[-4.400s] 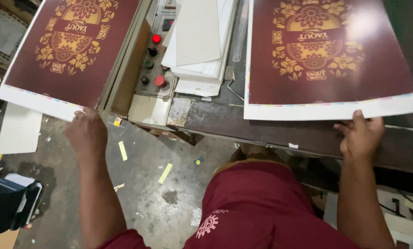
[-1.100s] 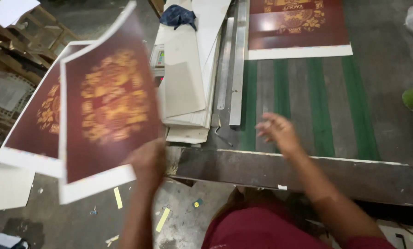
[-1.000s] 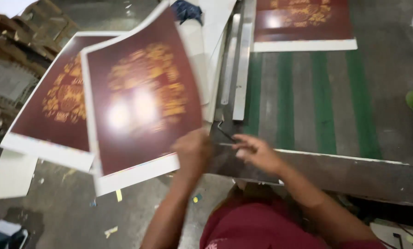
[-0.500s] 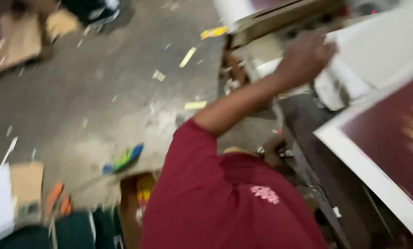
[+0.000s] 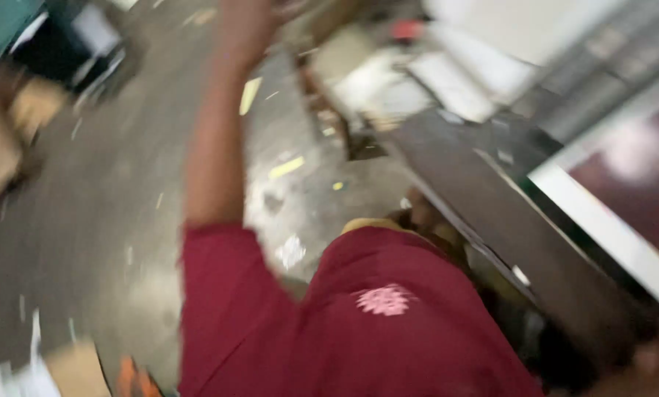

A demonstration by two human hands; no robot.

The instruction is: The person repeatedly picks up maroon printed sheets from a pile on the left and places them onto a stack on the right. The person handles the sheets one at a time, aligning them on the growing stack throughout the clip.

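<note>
Left hand [image 5: 245,26] raised at top edge, motion-blurred; finger spread and any hold cannot be told | right hand out of view | dark red printed sheet [image 5: 631,198] with white border flat on dark table [image 5: 491,213] at right, well apart from left hand | grey floor [image 5: 94,220] strewn with paper scraps

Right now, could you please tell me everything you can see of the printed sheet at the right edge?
The printed sheet is only partly in view, cut off by the frame's right edge. It looks like paper: a dark maroon field inside a broad white border, with a pale glare spot. It lies flat on the dark worktable, its white edge running diagonally. The picture is blurred, so its pattern is unreadable. No hand touches it.
</note>
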